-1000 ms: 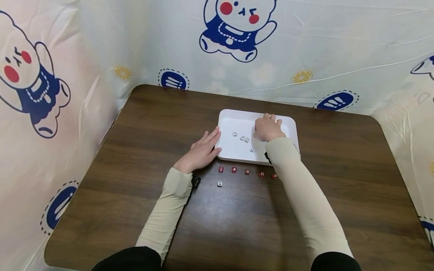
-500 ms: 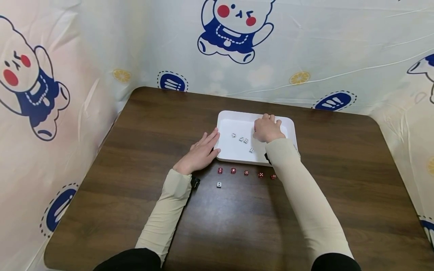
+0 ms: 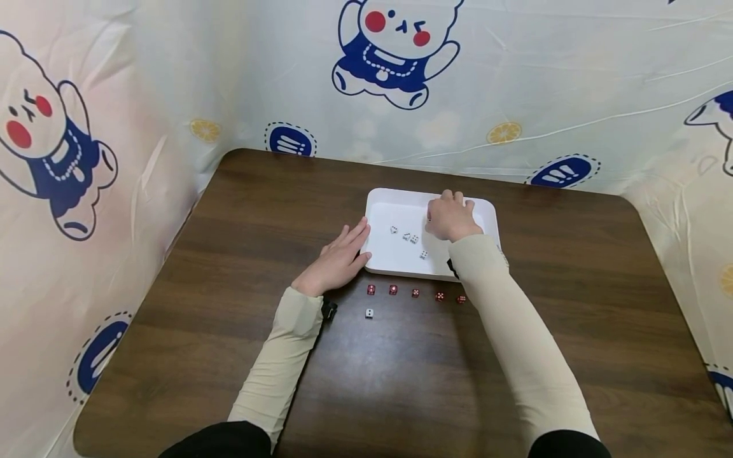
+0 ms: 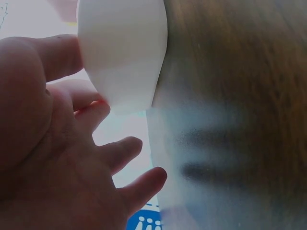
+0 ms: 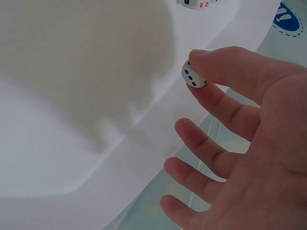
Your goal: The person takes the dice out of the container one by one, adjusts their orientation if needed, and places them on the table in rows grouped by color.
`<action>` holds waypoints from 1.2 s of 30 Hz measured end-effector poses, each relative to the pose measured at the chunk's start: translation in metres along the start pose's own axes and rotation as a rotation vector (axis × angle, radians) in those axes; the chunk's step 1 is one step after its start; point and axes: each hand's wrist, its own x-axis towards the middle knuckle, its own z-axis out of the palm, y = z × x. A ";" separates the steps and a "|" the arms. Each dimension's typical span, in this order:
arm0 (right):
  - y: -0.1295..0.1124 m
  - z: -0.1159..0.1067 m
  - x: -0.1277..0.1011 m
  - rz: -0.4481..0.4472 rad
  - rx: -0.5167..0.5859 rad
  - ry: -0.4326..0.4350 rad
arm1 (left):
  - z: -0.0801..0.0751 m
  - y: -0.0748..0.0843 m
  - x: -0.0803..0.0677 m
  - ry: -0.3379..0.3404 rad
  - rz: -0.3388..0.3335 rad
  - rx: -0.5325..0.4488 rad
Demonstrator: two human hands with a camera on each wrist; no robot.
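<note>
My right hand [image 3: 450,217] hovers over the right half of a white tray [image 3: 395,262]. In the right wrist view it pinches a white die with blue pips [image 5: 194,75] between thumb and forefinger, above the tray's floor [image 5: 57,158]. My left hand [image 3: 339,256] lies flat on the table, with straight fingers touching the tray's left edge [image 4: 124,52]. Several white dice [image 3: 409,237] lie loose in the tray. A row of red dice [image 3: 415,292] lines the table just in front of the tray. One white die [image 3: 369,313] sits below the row's left end.
The brown wooden table [image 3: 229,267] is walled on three sides by a printed cloth screen [image 3: 515,95]. Bare tabletop stretches left, right and in front of the tray. Both forearms wear beige sleeves.
</note>
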 end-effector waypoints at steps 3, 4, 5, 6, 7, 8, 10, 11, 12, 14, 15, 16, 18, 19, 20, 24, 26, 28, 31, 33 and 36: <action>0.000 -0.001 0.000 -0.005 0.007 0.009 | 0.000 0.000 0.000 0.000 -0.002 0.000; 0.000 -0.001 0.000 -0.007 0.009 0.014 | 0.000 0.000 0.000 0.001 -0.001 0.000; 0.000 -0.001 0.000 -0.010 0.008 0.020 | 0.000 0.001 -0.001 0.002 0.001 0.000; 0.000 -0.002 0.000 -0.014 0.006 0.025 | 0.000 0.001 -0.001 0.002 -0.001 0.001; -0.001 -0.002 0.000 -0.018 0.005 0.031 | 0.000 0.001 -0.001 0.002 -0.002 0.001; -0.001 -0.002 0.000 -0.022 0.003 0.035 | 0.000 0.001 -0.001 0.002 -0.002 0.002; -0.001 -0.003 -0.001 -0.027 0.004 0.043 | 0.000 0.001 0.000 0.002 0.001 0.004; -0.001 -0.004 -0.001 -0.028 0.003 0.047 | 0.000 0.000 0.000 0.002 0.000 0.003; -0.001 -0.004 -0.002 -0.029 0.005 0.051 | 0.000 0.000 0.000 0.002 -0.001 0.002; -0.001 -0.005 -0.002 -0.031 0.011 0.058 | 0.001 0.000 0.000 0.004 0.004 0.005; -0.001 -0.005 -0.003 -0.032 0.015 0.062 | 0.001 -0.001 0.000 0.006 0.006 0.004; 0.000 -0.006 -0.003 -0.033 0.017 0.067 | 0.001 -0.001 0.000 0.007 0.007 0.004; 0.000 -0.006 -0.004 -0.038 0.022 0.076 | 0.002 -0.001 0.000 0.008 0.009 0.006; 0.000 -0.006 -0.005 -0.043 0.026 0.081 | 0.002 -0.001 0.000 0.009 0.009 0.006; 0.000 -0.007 -0.006 -0.046 0.030 0.086 | 0.002 -0.001 0.000 0.010 0.009 0.006; 0.001 -0.009 -0.009 -0.065 0.051 0.115 | 0.002 -0.001 0.000 0.009 0.004 0.003; 0.001 -0.009 -0.011 -0.075 0.058 0.130 | 0.002 -0.001 -0.001 0.005 0.000 0.001; 0.002 -0.009 -0.013 -0.086 0.062 0.145 | 0.002 0.000 -0.001 0.001 -0.004 -0.003; 0.002 -0.010 -0.014 -0.102 0.061 0.171 | 0.001 0.001 -0.002 0.002 -0.005 -0.006; 0.002 -0.010 -0.016 -0.113 0.059 0.191 | 0.001 0.002 -0.002 0.005 -0.004 -0.007; 0.001 -0.011 -0.017 -0.123 0.064 0.211 | 0.001 0.002 -0.002 0.006 -0.002 -0.008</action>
